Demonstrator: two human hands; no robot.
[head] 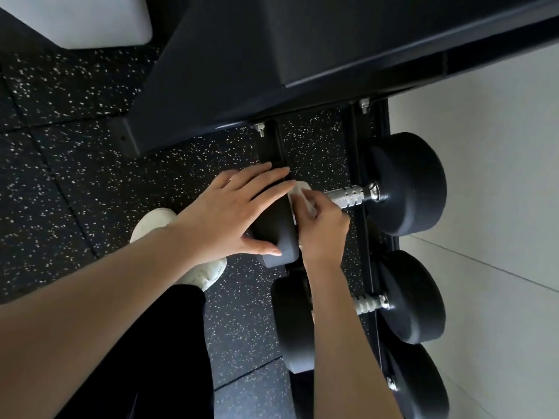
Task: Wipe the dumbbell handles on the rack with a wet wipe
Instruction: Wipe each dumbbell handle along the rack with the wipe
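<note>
A black dumbbell with a knurled silver handle [348, 197] lies across the rack rails [363, 237]. My left hand [230, 216] rests flat, fingers straight, on its near black head [276, 237]. My right hand [323, 228] grips a white wet wipe [298, 192] wrapped round the near end of that handle. The far head [408, 184] sits toward the wall. A second dumbbell's handle [367, 303] shows below, partly hidden by my right forearm. The head of a third dumbbell [420, 388] shows at the bottom.
A dark rack panel [242, 71] rises above the dumbbells, with bolts at the rail ends. Speckled black rubber floor [75, 146] lies to the left, a pale wall [499, 176] to the right. My white shoe [199, 267] and black trouser leg stand beside the rack.
</note>
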